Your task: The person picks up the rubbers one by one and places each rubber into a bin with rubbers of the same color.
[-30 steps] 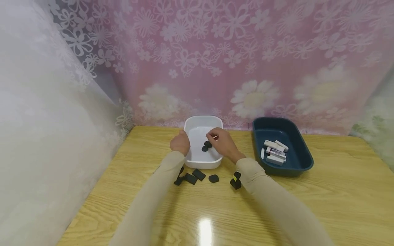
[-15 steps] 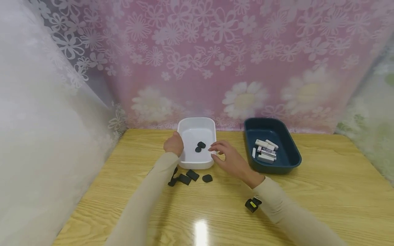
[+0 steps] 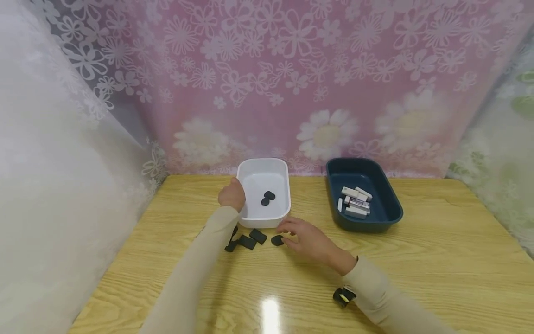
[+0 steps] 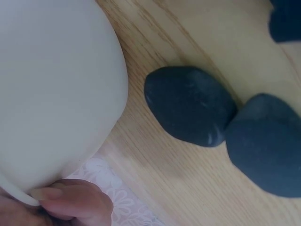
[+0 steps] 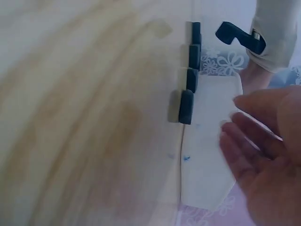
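My left hand (image 3: 232, 195) grips the left rim of a white plastic basin (image 3: 263, 223); in the left wrist view its thumb (image 4: 77, 202) lies over the rim. Inside the basin are two small black stones (image 3: 270, 195). My right hand (image 3: 310, 242), fingers spread and slightly bent, is at a flat black stone (image 3: 276, 240) in front of the basin. Its thumb tip overlaps that stone in the head view, and I cannot tell if they touch. Several more flat dark stones (image 3: 247, 242) lie to the left, partly hidden by my left forearm.
A dark blue basin (image 3: 388, 221) stands to the right, holding several small white boxes or blocks (image 3: 356, 212). Both basins rest on a wood-grain table (image 3: 438, 250). A flowered pink curtain (image 3: 267, 116) hangs behind them. Each wrist wears a small black camera (image 3: 343, 297).
My right hand has moved out of the white basin, over its right side, and down towards the stone in front. My left hand stays on the rim. The head view has shifted slightly.
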`<state>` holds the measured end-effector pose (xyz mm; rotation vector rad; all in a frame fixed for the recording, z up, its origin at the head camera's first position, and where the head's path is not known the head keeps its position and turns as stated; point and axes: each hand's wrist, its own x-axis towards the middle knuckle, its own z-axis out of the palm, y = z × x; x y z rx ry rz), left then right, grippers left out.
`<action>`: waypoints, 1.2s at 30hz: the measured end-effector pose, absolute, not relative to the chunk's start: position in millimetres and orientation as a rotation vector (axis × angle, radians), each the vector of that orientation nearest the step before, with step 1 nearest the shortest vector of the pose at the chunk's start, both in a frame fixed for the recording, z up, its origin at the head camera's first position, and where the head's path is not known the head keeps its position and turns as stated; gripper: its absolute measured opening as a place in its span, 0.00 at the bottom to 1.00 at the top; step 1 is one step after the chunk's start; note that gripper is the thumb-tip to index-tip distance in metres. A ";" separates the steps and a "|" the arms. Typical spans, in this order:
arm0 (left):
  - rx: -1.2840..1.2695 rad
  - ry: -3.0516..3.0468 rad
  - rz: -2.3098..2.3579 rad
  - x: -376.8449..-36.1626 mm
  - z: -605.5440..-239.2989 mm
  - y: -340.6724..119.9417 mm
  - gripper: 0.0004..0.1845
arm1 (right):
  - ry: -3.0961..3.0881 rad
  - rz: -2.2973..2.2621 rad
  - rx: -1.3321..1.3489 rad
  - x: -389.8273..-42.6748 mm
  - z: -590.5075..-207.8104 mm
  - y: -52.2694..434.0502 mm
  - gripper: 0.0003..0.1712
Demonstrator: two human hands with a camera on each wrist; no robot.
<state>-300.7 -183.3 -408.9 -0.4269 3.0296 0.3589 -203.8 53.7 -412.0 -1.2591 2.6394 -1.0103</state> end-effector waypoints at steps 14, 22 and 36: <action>-0.434 3.020 0.342 -297.5 -406.3 -184.8 0.16 | 2.587 -0.659 -1.441 -205.2 -425.5 39.0 0.16; -0.444 3.026 0.369 -298.1 -404.7 -181.8 0.15 | 2.652 -0.683 -1.437 -208.0 -426.0 32.9 0.15; -0.411 3.036 0.334 -302.0 -411.5 -185.2 0.15 | 2.594 -0.722 -1.479 -213.2 -426.2 36.2 0.14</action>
